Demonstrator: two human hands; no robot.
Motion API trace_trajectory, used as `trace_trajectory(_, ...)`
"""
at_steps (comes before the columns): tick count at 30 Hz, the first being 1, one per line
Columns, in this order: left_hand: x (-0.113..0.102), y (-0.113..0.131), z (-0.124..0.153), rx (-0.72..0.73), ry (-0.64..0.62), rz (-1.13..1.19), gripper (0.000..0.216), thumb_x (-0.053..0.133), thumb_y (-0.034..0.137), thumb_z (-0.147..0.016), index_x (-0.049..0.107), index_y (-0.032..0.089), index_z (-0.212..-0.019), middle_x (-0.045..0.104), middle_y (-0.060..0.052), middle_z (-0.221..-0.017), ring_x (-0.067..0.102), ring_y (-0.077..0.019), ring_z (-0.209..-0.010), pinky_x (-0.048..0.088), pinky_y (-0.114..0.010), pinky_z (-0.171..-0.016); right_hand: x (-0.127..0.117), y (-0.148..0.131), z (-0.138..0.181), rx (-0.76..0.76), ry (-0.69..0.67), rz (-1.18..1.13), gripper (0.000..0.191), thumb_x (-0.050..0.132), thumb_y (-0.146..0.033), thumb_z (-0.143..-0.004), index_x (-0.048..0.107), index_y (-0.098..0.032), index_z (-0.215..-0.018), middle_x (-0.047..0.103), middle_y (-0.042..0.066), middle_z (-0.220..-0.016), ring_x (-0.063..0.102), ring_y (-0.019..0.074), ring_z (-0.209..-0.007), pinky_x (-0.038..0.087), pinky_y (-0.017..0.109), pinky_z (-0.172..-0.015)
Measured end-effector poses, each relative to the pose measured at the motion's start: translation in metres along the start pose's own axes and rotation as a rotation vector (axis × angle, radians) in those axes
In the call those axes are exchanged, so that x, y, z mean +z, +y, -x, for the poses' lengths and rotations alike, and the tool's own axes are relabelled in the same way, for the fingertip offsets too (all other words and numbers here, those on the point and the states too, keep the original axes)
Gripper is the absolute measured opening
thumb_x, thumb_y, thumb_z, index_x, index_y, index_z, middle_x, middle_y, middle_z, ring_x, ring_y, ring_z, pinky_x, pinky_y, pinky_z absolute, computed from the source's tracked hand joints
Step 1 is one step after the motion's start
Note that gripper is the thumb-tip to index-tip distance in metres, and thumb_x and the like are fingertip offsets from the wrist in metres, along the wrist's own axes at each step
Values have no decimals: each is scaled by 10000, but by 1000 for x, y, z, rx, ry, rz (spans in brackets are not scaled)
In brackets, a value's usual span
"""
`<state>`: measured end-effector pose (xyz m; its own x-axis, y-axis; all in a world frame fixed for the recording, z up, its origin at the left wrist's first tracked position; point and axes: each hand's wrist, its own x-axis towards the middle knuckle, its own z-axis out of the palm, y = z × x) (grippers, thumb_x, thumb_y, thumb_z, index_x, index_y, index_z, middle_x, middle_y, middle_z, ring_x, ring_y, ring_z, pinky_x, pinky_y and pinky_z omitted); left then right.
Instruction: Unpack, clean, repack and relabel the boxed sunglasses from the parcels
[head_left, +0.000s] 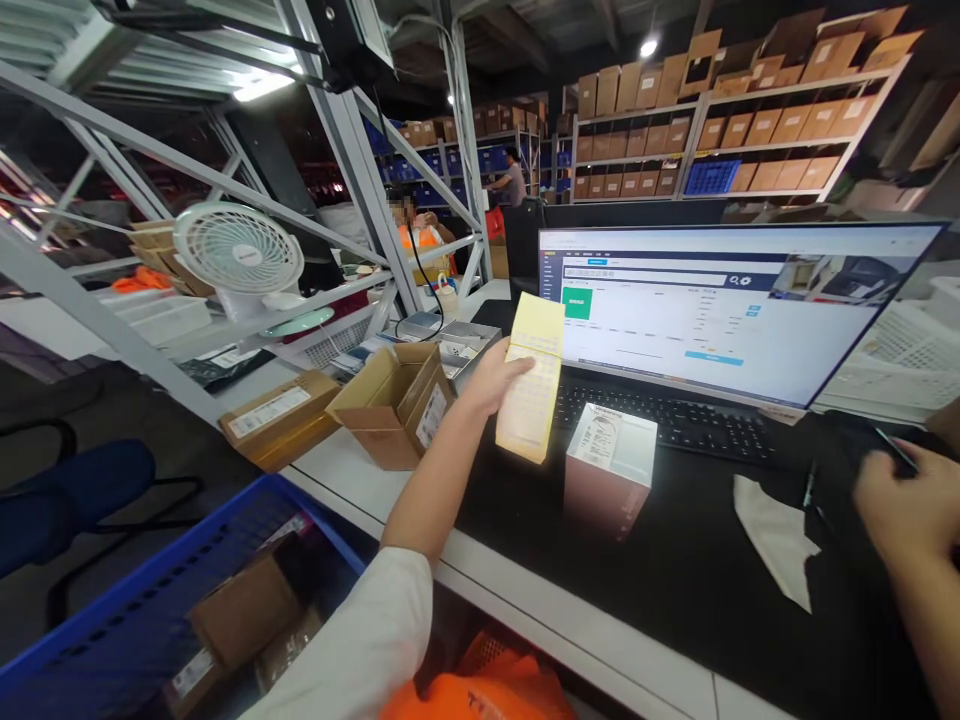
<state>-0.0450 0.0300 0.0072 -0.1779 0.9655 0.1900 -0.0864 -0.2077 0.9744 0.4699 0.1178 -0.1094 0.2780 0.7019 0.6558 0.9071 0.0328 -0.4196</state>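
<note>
My left hand (pixel 499 378) is closed around a yellow pad of slips (pixel 534 400), thumb on its face and a thin band across it. The pad is tilted in front of the monitor (pixel 645 345). Below and right of it stands a pale pink box (pixel 609 480) with a printed label on its white top. At the far right, my right hand (pixel 911 500) curls over a small dark object on the black mat (pixel 675 590); the fingers partly hide it, and I cannot make out what it is. A keyboard (pixel 675 428) lies under the monitor.
A torn pale paper (pixel 776 540) and a pen (pixel 810 485) lie left of my right hand. An open carton (pixel 394 405) and a flat carton (pixel 281 415) stand on the left. Below is a blue crate (pixel 142 590) holding boxes. A fan (pixel 238 250) and metal struts rise behind.
</note>
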Motion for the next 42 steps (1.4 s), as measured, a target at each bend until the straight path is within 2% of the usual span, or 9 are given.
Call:
trace_trajectory(1, 7, 5, 6, 28, -35, 11, 617, 838, 322, -653, 601, 141, -1193, 741, -154, -1206, 728, -330, -1044, 573, -487, -940, -10, -39, 2, -24, 27, -136, 484, 407, -414, -944, 707, -133, -1199, 696, 270, -1130, 636, 419, -1179, 499, 531, -1037)
trace_trajectory(3, 19, 13, 17, 79, -76, -27, 612, 829, 317, -678, 610, 163, -1228, 737, -125, -1225, 716, -324, -1075, 567, -481, -959, -33, -118, 12, -93, -87, -376, 322, 523, -460, -901, 727, -216, -952, 745, 145, -956, 705, 346, -963, 554, 480, -924)
trace_trajectory(6, 30, 20, 35, 165, -76, -171, 550, 765, 299, -765, 627, 194, -1287, 721, -87, -1276, 694, -311, -1135, 556, -452, -1002, -66, -218, 36, -291, -366, -620, 283, 566, -518, -928, 701, -275, -872, 738, 44, -880, 692, 271, -842, 559, 425, -814)
trace_trajectory(8, 32, 23, 46, 232, -84, -311, 511, 717, 280, -819, 633, 205, -1317, 716, -72, -1287, 683, -303, -1159, 548, -432, -1020, -79, -263, 52, -401, -481, -701, 246, 573, -495, -944, 693, -290, -878, 740, 24, -891, 685, 252, -827, 551, 413, -788)
trace_trajectory(10, 29, 28, 55, 292, -144, -445, 478, 673, 269, -865, 633, 216, -1339, 717, -60, -1282, 681, -290, -1159, 545, -403, -1016, -81, -287, 61, -425, -524, -720, 232, 580, -491, -945, 679, -297, -864, 740, 16, -887, 683, 250, -812, 542, 411, -747)
trace_trajectory(15, 22, 38, 61, 394, -439, -625, 465, 621, 303, -933, 605, 229, -1391, 730, -51, -1252, 699, -244, -1086, 548, -342, -974, -65, -291, 61, -389, -559, -707, 355, 558, -560, -941, 609, -290, -716, 695, 6, -743, 637, 237, -677, 480, 382, -614)
trace_trajectory(23, 20, 36, 53, 473, -617, -626, 446, 615, 321, -955, 611, 195, -1383, 747, -76, -1222, 725, -216, -1035, 561, -300, -931, -77, -276, 56, -442, -664, -804, 351, 489, -515, -1000, 704, -291, -836, 738, 7, -815, 673, 234, -741, 512, 350, -638)
trace_trajectory(29, 14, 39, 57, 470, -649, -577, 477, 658, 333, -945, 605, 159, -1386, 753, -104, -1214, 729, -226, -1039, 563, -296, -914, -81, -278, 50, -399, -619, -847, 306, 621, -420, -914, 664, -219, -688, 709, 20, -724, 607, 181, -639, 459, 292, -615)
trace_trajectory(42, 14, 38, 59, 473, -608, -617, 435, 662, 307, -944, 623, 176, -1357, 755, -82, -1188, 726, -206, -1004, 556, -275, -884, -79, -277, 51, -414, -693, -846, 215, 633, -366, -920, 655, -214, -769, 705, 0, -818, 629, 169, -757, 434, 277, -663)
